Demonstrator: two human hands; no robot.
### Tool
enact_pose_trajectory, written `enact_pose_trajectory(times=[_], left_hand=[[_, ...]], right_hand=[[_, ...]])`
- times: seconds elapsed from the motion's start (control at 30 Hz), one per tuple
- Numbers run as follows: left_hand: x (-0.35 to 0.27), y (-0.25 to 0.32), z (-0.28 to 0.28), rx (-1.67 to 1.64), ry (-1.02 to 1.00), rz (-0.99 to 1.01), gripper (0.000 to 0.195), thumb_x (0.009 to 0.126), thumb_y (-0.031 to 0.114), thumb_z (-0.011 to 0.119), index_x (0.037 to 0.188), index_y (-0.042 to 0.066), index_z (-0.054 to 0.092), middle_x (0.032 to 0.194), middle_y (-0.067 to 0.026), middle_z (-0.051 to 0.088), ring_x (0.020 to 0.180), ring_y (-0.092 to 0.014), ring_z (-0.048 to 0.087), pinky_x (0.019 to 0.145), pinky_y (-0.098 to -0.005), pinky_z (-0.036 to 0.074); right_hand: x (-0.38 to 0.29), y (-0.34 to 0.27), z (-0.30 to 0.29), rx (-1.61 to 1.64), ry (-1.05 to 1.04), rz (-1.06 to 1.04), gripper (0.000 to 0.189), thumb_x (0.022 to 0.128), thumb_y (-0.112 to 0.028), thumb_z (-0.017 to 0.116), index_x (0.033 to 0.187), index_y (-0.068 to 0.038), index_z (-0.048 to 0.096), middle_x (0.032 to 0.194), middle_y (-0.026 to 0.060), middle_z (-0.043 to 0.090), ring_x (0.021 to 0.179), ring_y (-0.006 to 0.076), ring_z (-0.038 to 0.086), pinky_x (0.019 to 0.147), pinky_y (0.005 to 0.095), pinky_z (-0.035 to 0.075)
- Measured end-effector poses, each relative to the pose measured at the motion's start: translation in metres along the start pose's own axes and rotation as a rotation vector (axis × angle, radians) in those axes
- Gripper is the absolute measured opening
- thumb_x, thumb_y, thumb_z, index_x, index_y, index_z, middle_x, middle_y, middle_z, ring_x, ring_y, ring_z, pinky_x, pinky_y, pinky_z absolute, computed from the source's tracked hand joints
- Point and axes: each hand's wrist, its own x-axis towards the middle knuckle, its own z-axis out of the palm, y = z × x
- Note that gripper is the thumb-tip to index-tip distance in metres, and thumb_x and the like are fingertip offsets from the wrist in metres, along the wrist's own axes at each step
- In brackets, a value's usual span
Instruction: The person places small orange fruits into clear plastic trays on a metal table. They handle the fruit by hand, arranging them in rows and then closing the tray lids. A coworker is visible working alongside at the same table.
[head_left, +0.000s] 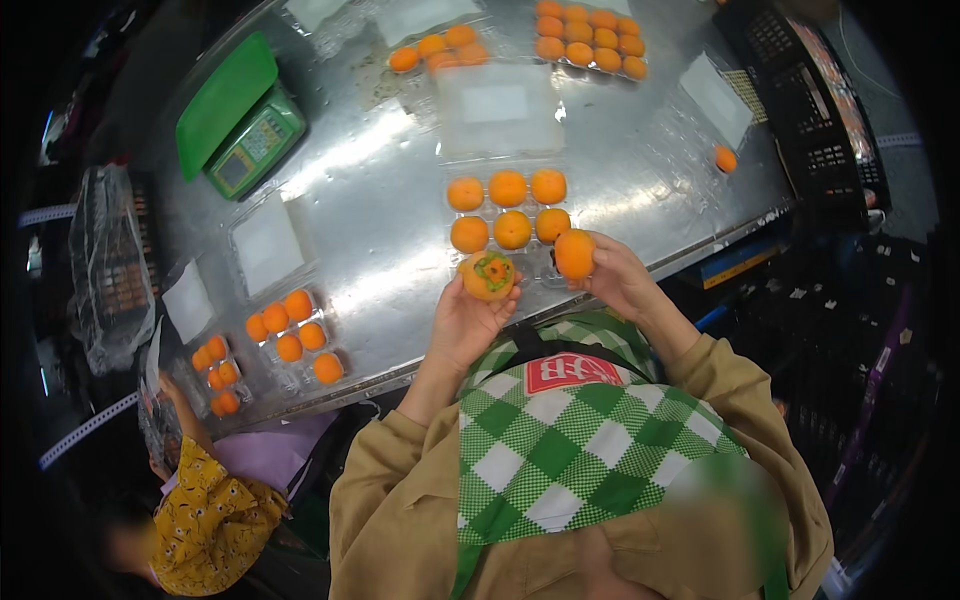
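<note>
My left hand (474, 319) holds an orange persimmon (487, 276) with its green calyx facing up. In my right hand (619, 274) is another persimmon (575, 254), its calyx turned to the left. Both hands are over the near end of an open clear plastic tray (532, 271), where bare cups show between them. Two rows of persimmons (508, 188) sit in the tray's farther cups. Its lid (501, 142), with a white sheet on it, lies folded back on the metal table (360, 217).
A green scale (255, 146) stands at the back left. Other persimmon trays lie at the near left (289, 347) and far right (590, 37). Black crates (814, 112) stand at the right edge. A co-worker in a yellow patterned sleeve (214, 517) is at the lower left.
</note>
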Motion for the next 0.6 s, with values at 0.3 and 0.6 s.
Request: enact_pose_trajectory(times=[0.3, 0.6], left_hand=[[0.012, -0.006, 0.025, 1.693, 0.212, 0.425, 0.052, 0.074, 0.004, 0.069, 0.123, 0.003, 0.053, 0.115, -0.0096, 0.058, 0.105, -0.023, 0.057, 0.089, -0.0312, 0.046], [0.03, -0.009, 0.015, 2.319, -0.14, 0.678, 0.052, 0.062, 0.002, 0.071, 0.112, 0.004, 0.057, 0.113, -0.0114, 0.056, 0.1, -0.03, 0.054, 0.085, -0.0399, 0.046]], right_hand=[[-0.005, -0.014, 0.018, 0.181, -0.104, 0.048, 0.059, 0.088, -0.025, 0.055, 0.137, -0.001, 0.034, 0.12, 0.0125, 0.052, 0.1, 0.0178, 0.056, 0.081, 0.0314, 0.049], [-0.004, -0.02, 0.025, 0.189, -0.202, 0.065, 0.063, 0.09, -0.038, 0.048, 0.136, 0.003, 0.033, 0.11, 0.0218, 0.056, 0.075, 0.0218, 0.063, 0.069, 0.0292, 0.052]])
